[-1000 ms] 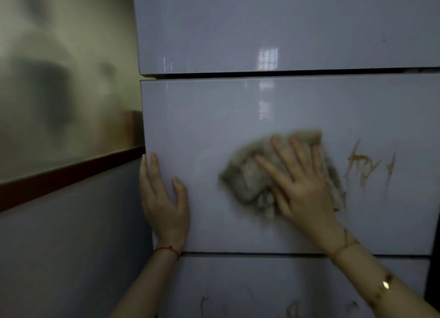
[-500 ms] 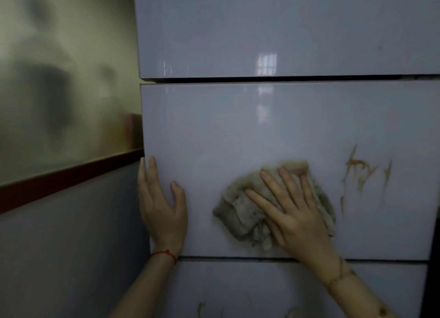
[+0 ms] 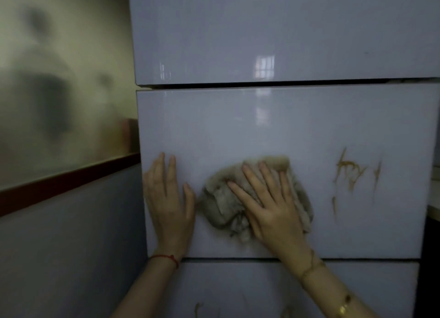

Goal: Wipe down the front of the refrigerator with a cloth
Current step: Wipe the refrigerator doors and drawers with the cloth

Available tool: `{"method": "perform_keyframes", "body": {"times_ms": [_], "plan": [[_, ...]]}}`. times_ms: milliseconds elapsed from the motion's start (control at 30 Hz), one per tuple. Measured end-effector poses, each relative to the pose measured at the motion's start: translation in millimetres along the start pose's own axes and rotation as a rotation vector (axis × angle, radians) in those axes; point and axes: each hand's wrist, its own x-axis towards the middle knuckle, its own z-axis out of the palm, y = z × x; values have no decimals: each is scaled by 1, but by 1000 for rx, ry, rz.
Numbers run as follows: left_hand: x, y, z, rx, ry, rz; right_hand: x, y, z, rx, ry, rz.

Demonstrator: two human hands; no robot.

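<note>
The white refrigerator (image 3: 273, 127) fills the view, its front split into stacked glossy panels. A crumpled beige cloth (image 3: 221, 201) lies against the middle panel. My right hand (image 3: 269, 203) presses it flat with straight, spread fingers. My left hand (image 3: 166, 198) rests flat on the same panel near its left edge, just left of the cloth. Brown smears (image 3: 350, 172) mark the panel to the right of the cloth. More brown marks (image 3: 197, 308) show on the lowest panel.
A wall (image 3: 59, 234) stands close on the left, grey below a dark red strip (image 3: 71, 182) and stained cream above. A dark gap and a counter edge (image 3: 434, 210) show at the far right.
My right hand and the cloth slid down and to the left across the middle panel, away from the brown smears. My left hand stayed in place.
</note>
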Motion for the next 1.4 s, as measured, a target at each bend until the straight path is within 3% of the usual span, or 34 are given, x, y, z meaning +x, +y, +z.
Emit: {"method": "perform_keyframes", "body": {"times_ms": [167,400,667,900,1133,1400], "plan": [[15,26,15,-78,-21,157,-4,37,-18,-37,-12,18],[22,56,34,-40,-10,222,56,104,-44,-35,193,382],[20,52,35,-38,12,241,-74,56,-27,-26,15,238],[19,54,37,-45,31,229,-1,124,-49,-40,235,510],[18,54,36,-34,28,237,-71,62,-27,7,19,190],[18,55,37,-49,37,226,-8,125,-55,-5,164,489]]}}
